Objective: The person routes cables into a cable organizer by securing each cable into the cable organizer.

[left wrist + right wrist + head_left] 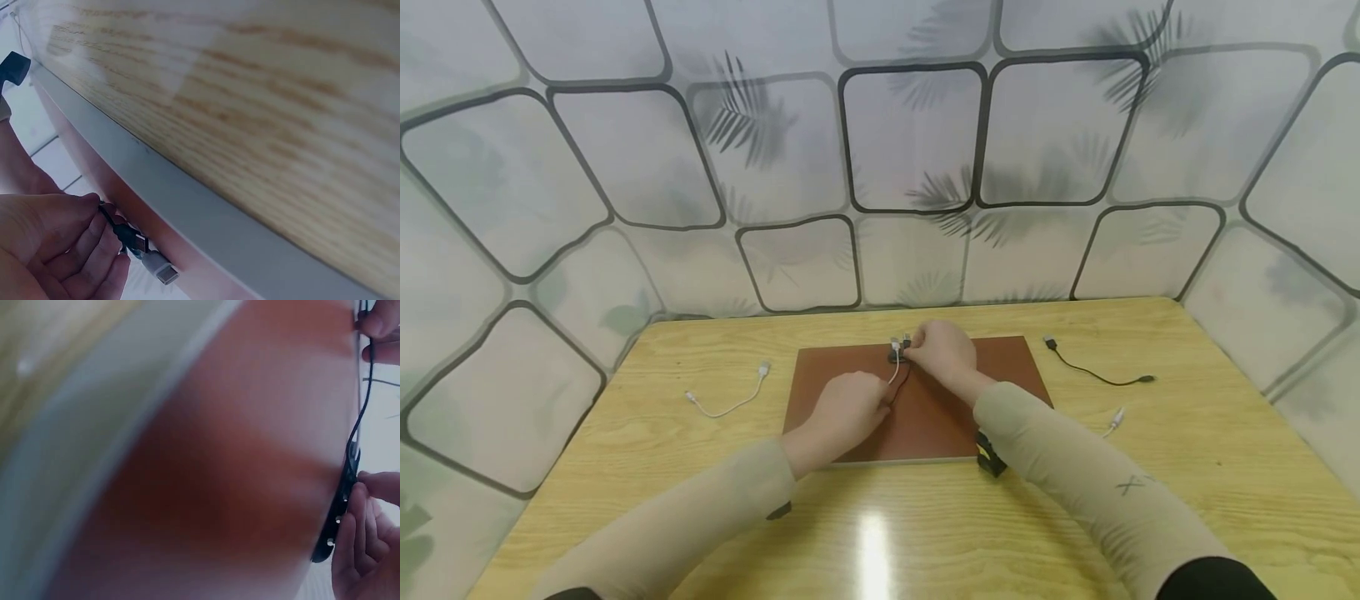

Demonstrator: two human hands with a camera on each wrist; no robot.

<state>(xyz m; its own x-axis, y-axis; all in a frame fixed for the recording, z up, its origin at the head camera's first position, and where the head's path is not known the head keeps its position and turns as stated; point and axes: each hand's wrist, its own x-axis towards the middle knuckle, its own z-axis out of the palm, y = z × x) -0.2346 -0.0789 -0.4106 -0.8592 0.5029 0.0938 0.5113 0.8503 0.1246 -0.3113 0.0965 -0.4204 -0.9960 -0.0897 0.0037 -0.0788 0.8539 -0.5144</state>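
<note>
A black cable holder [897, 357] lies at the far edge of a brown board [925, 425], with a white cable [896, 367] and a black cable [904, 382] at it. My left hand [847, 408] pinches the black cable nearer to me; the left wrist view shows this hand [56, 250] close to a black plug [132, 238] and a white plug [160, 267]. At the holder [337, 519], my right hand [369, 550] pinches the black cable between thumb and finger; the exact contact is partly hidden. Also, the head view shows this right hand [946, 354] just right of the plugs.
A white cable [735, 407] lies left of the board. To its right are a black cable [1093, 374] and a white plug [1117, 417], partly behind my right sleeve. A black object [990, 456] sits by the board's near right edge. A patterned curtain [917, 142] hangs behind the table.
</note>
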